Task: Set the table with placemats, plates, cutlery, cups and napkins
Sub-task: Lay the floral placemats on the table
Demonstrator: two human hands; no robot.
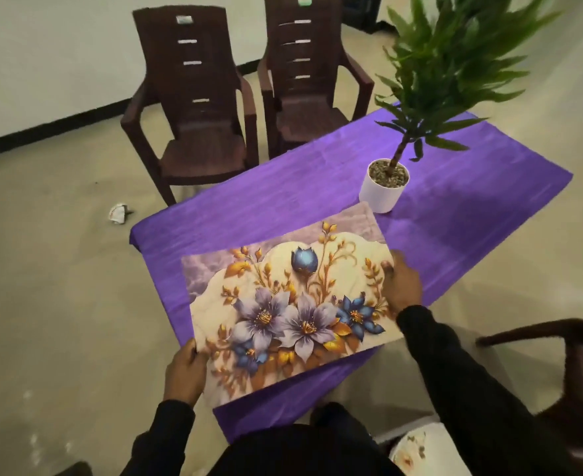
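Note:
A floral placemat (290, 297) with purple and blue flowers lies over the near end of the table, which is covered by a purple cloth (454, 228). My left hand (185, 371) grips the placemat's near left corner, which overhangs the table edge. My right hand (403, 286) holds its right edge, thumb on top. A white plate (415, 448) with a flower print shows at the bottom right, partly hidden by my right sleeve.
A potted green plant in a white pot (382, 187) stands on the table just beyond the placemat's far right corner. Two brown plastic chairs (197, 108) stand past the table's far side. Another brown chair (564, 355) is at the right. A crumpled scrap (118, 213) lies on the floor.

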